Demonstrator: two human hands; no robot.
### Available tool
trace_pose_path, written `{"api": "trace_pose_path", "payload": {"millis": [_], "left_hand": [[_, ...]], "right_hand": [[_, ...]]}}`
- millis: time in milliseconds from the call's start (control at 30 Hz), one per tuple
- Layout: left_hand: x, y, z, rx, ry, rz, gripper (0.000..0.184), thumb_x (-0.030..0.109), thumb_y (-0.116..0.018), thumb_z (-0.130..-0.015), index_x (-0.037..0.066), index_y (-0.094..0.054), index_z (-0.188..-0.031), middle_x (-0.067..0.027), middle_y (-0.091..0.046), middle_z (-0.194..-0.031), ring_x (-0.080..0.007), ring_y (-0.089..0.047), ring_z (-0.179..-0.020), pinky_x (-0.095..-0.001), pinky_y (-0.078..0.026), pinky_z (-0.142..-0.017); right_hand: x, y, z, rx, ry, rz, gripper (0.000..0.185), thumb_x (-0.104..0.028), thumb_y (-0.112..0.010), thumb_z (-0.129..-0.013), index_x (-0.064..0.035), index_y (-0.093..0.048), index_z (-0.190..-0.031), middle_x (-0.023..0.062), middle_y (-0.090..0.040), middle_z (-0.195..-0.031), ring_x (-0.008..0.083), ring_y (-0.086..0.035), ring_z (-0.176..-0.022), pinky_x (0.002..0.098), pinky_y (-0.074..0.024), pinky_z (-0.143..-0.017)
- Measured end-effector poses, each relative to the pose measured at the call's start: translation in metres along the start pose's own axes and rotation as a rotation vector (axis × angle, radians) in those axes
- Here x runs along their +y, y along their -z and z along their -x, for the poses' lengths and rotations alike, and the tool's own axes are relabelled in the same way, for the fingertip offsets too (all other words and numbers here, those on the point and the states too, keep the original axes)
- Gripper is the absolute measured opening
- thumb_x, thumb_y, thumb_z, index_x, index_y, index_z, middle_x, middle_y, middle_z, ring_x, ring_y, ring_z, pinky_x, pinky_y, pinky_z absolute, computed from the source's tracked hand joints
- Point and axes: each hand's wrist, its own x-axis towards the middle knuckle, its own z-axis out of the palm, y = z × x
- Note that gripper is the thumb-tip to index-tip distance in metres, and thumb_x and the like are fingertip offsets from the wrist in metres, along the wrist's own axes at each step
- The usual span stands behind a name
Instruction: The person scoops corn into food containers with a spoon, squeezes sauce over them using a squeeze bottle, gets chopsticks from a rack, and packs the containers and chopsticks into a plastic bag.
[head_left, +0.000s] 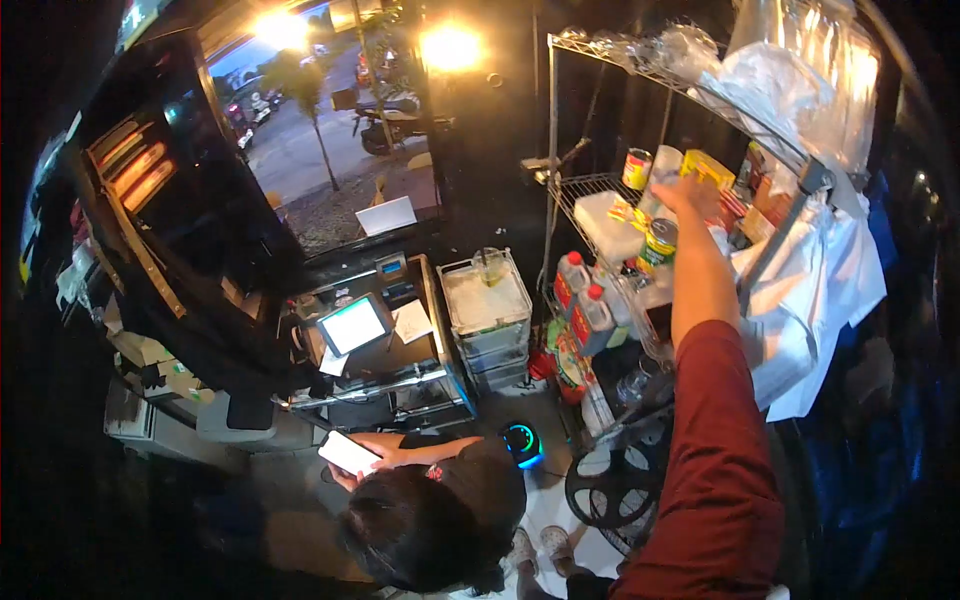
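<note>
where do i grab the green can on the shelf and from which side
Probably round the upper wall of the green can, coming from above: it is round, looks upright with its top uncovered, and a yellow packet crowds one side.

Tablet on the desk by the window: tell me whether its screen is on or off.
On: the tablet shows a glowing white screen, brighter than the sheet of paper beside it.

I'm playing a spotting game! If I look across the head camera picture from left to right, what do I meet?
Glowing tablet → stack of white bins → red-capped bottles → the reaching right hand → hanging white cloth or plastic.
</note>
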Motion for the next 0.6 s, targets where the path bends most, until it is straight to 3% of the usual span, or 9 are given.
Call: {"api": "trace_pose_path", "payload": {"millis": [67, 133, 233, 300, 333, 467, 600], "left_hand": [[0.001, 0.003, 0.003, -0.011, -0.016, -0.007, 0.047, 0.039, -0.066, -0.105, 0.001, -0.064, -0.133, -0.0126, -0.074, -0.108, -0.0257, -0.074, -0.093, -0.0391, -0.061, -0.083], [0.001, 0.006, 0.010, -0.014, -0.025, -0.006, 0.047, 0.039, -0.066, -0.106, 0.001, -0.063, -0.134, -0.0127, -0.074, -0.108, -0.0258, -0.074, -0.094, -0.0390, -0.061, -0.084], [-0.005, 0.015, 0.032, 0.004, -0.036, 0.015, 0.048, 0.039, -0.066, -0.106, 0.001, -0.063, -0.135, -0.0128, -0.074, -0.108, -0.0258, -0.074, -0.094, -0.0388, -0.061, -0.084], [-0.012, 0.028, 0.049, 0.031, -0.047, 0.047, 0.048, 0.039, -0.066, -0.106, 0.001, -0.063, -0.135, -0.0129, -0.074, -0.109, -0.0258, -0.074, -0.095, -0.0387, -0.061, -0.085], [-0.019, 0.037, 0.058, 0.047, -0.050, 0.063, 0.048, 0.039, -0.066, -0.106, 0.001, -0.063, -0.135, -0.0129, -0.074, -0.109, -0.0258, -0.073, -0.095, -0.0387, -0.061, -0.085], [-0.062, 0.084, 0.109, 0.137, -0.058, 0.162, 0.049, 0.040, -0.065, -0.106, 0.001, -0.063, -0.136, -0.0131, -0.074, -0.109, -0.0259, -0.073, -0.095, -0.0385, -0.061, -0.086], [-0.115, 0.137, 0.187, 0.007, 0.003, 0.171, 0.050, 0.040, -0.065, -0.106, 0.001, -0.063, -0.137, -0.0132, -0.074, -0.109, -0.0260, -0.073, -0.096, -0.0383, -0.061, -0.087]], "right_hand": [[-0.006, -0.002, -0.003, 0.132, 0.077, -0.103, 0.115, -0.078, -0.080, -0.069, -0.0197, -0.043, -0.161, 0.0240, -0.044, -0.162, 0.0475, -0.043, -0.147, 0.0723, -0.0390, -0.110], [-0.022, 0.002, 0.018, 0.401, 0.067, -0.177, 0.118, -0.077, -0.081, -0.068, -0.0140, -0.042, -0.160, 0.0230, -0.053, -0.151, 0.0441, -0.048, -0.142, 0.0681, -0.0407, -0.109], [-0.050, 0.026, 0.061, 0.469, 0.083, -0.807, 0.122, -0.066, -0.087, -0.070, -0.0051, -0.034, -0.161, 0.0258, -0.048, -0.146, 0.0439, -0.045, -0.138, 0.0597, -0.0363, -0.116], [-0.061, 0.026, 0.086, 0.692, 0.304, -1.113, 0.117, -0.055, -0.092, -0.071, -0.0026, -0.035, -0.159, 0.0270, -0.044, -0.147, 0.0448, -0.040, -0.139, 0.0573, -0.0354, -0.116], [-0.060, 0.040, 0.116, 0.699, 0.382, -1.231, 0.113, -0.046, -0.095, -0.072, -0.0023, -0.035, -0.157, 0.0265, -0.043, -0.147, 0.0455, -0.038, -0.140, 0.0565, -0.0334, -0.117], [-0.013, 0.093, 0.234, 0.471, 0.687, -1.604, 0.110, -0.037, -0.094, -0.073, -0.0034, -0.031, -0.157, 0.0187, -0.036, -0.150, 0.0354, -0.037, -0.142, 0.0521, -0.0302, -0.122], [0.062, 0.143, 0.341, 0.227, 0.814, -1.753, 0.118, -0.040, -0.093, -0.067, -0.0046, -0.025, -0.158, 0.0158, -0.037, -0.149, 0.0327, -0.044, -0.138, 0.0492, -0.0433, -0.113]]}}
